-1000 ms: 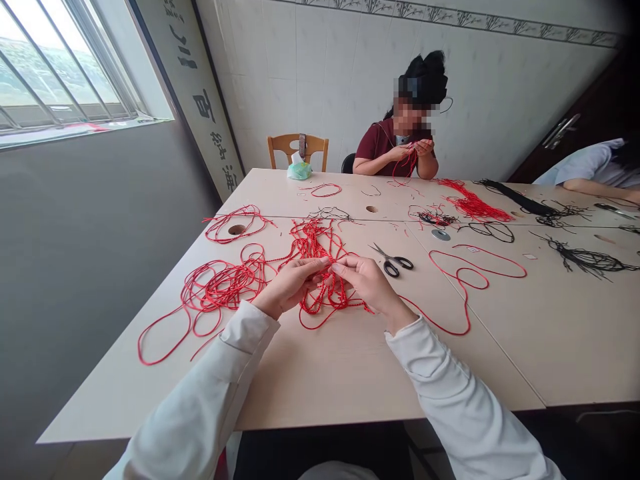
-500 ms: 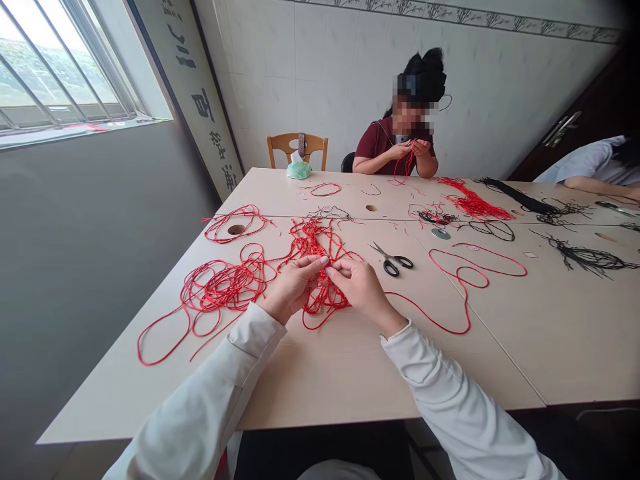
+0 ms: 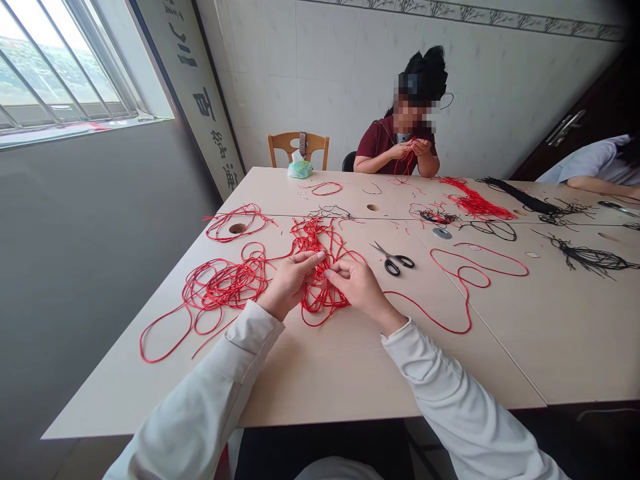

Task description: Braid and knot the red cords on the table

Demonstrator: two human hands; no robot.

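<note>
My left hand (image 3: 294, 279) is closed in a pinch, thumb against forefinger, on red cord above a tangled bunch of red braided cord (image 3: 313, 233). Close beside it, my right hand (image 3: 354, 283) also pinches red cord, its thumb and fingertips pressed together. The exact strand between the fingertips is partly hidden by the hands. To the left lies a loose coil of smooth red cord (image 3: 220, 287). One red cord runs along the table to the right of my right hand. Scissors with black handles (image 3: 393, 260) lie slightly open beyond that hand.
Across the table (image 3: 380, 373) a person (image 3: 395, 143) works red cord with both hands. Another person's sleeve (image 3: 583, 163) shows at far right. Red bundles (image 3: 475, 203) and black cord bundles (image 3: 593, 257) lie on the right. A tissue pack (image 3: 300, 168) sits near a chair (image 3: 316, 143).
My hands have drawn slightly apart at the fingertips, with the left thumb a little higher. The cords and scissors lie as before; the view has shifted slightly.
</note>
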